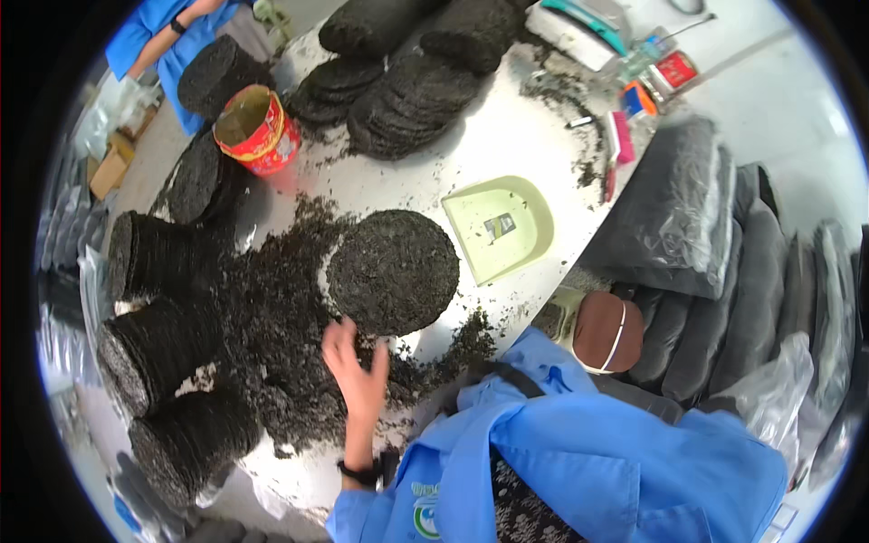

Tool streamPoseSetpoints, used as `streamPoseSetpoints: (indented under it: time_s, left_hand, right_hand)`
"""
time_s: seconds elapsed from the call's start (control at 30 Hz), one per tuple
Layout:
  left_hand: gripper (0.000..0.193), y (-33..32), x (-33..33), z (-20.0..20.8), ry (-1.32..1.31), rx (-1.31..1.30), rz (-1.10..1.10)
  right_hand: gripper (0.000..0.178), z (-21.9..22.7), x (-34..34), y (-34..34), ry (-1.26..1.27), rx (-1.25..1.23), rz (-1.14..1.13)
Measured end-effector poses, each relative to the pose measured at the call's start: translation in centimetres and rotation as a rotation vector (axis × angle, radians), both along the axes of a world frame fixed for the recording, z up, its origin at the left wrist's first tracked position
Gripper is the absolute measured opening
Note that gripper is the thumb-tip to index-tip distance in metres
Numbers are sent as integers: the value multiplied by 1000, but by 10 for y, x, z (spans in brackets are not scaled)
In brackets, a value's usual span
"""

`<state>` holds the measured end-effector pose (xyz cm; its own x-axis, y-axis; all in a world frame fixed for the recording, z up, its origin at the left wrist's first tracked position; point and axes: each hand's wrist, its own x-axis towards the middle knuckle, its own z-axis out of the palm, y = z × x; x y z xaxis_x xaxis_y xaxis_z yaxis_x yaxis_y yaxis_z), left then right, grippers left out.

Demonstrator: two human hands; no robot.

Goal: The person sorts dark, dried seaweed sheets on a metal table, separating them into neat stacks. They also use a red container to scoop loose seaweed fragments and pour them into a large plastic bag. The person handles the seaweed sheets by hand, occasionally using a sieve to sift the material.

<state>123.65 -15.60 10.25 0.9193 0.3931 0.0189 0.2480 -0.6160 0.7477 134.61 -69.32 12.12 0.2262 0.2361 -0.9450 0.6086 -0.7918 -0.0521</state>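
Note:
My left hand (355,366) hovers at the near edge of a round, dark cake of what looks like dried seaweed (394,271). Its fingers are spread, the thumb stands apart, and nothing shows in it. A black band circles that wrist. Beneath and left of the hand spreads a wide heap of loose dark flakes (281,335). My right hand is out of sight; only blue jacket cloth shows on that side. A pale green dustpan (534,222) lies just right of the round cake.
Stacks of round dark sheets (163,353) line the table's left edge, with more piles (416,100) at the back. A red bucket (272,145) stands far left, near another person in blue (172,54). A pink brush (621,140) and bagged dark sheets (674,208) are right; a brown stool (606,332) is beside me.

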Motion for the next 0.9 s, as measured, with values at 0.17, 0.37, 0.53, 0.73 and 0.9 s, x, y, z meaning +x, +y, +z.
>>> streamPoseSetpoints:
  time_s: [0.17,0.37,0.53,0.73,0.9]
  left_hand:
    - [77,10,98,-28,82,75,350]
    - [81,-23,98,-19,71,14,346]
    - [84,-61,80,-7,200,4,511]
    - [85,-91,64,-17,260,43,667]
    - [94,-92,65,-14,177,113,718]
  right_hand:
    - [73,-30,164,89,-655,536,498]
    - [24,-44,213,172,-630,977,711]
    - [27,-101,254,209,-613,842,670]
    - [30,-77,206,246,-93,705,752]
    - [28,-133,149,263,201,900,690]
